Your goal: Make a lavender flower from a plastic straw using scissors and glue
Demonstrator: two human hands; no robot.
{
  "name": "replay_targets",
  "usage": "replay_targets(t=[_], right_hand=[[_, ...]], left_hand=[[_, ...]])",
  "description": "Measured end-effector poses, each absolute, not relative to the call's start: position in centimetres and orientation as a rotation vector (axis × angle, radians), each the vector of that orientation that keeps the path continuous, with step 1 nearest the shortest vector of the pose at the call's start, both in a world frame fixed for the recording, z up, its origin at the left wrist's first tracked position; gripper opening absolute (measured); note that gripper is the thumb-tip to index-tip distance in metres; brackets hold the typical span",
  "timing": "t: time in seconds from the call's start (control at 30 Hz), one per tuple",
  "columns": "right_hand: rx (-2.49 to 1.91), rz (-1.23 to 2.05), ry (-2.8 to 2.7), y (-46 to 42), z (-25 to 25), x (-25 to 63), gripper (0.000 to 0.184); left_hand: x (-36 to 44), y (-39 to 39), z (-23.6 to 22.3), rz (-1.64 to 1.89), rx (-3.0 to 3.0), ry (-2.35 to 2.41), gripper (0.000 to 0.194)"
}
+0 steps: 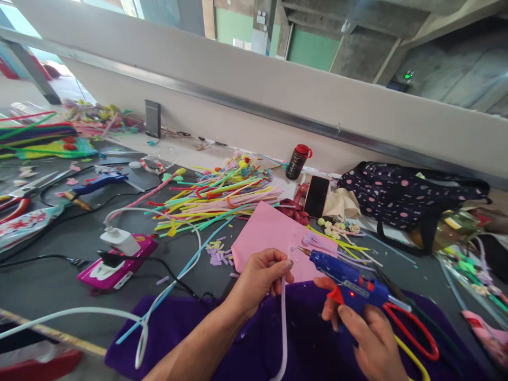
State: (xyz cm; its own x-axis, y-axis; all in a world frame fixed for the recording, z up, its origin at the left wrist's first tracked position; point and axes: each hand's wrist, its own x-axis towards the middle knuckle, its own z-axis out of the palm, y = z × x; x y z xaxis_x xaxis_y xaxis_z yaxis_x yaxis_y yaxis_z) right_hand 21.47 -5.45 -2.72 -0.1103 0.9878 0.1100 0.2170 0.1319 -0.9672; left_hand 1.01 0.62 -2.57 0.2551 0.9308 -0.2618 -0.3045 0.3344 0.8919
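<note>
Between the fingertips of my left hand [265,275] is a pale lilac pipe cleaner [283,328], its long end hanging down over the purple cloth [309,323]. My right hand [365,333] is wrapped around a blue hot glue gun [349,278], with a finger at its orange trigger. The gun's metal nozzle points left, close to the top end of the pipe cleaner. Behind both hands lies a pink sheet [257,233] with small lilac curled pieces [315,242] on its right part. Red-handled scissors [416,333] rest beside my right hand.
Bundled colourful pipe cleaners [222,198] lie at the middle back. A magenta power strip [119,264] with a white plug and cables sits left. Along the back are a bottle [297,161], a phone [316,196] and a patterned bag [397,196]. Another glue gun [99,181] lies far left.
</note>
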Motion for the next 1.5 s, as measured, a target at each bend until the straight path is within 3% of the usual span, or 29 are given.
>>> replay_targets(t=[0.3,0.93,1.5], right_hand=[[-0.968,1.383,-1.319,-5.2,-3.0,21.0,0.029],[-1.132,1.161,-1.494,-5.4,-3.6,21.7,0.039],[-1.155,1.121,-1.428,-5.4,-4.0,21.5,0.037]], left_hand=[[1.0,0.7,-2.6,0.978,0.830,0.942,0.025],[1.1,0.7,-2.7,0.983,0.853,0.964,0.027],[1.3,0.5,-2.8,0.986,0.936,0.997,0.024]])
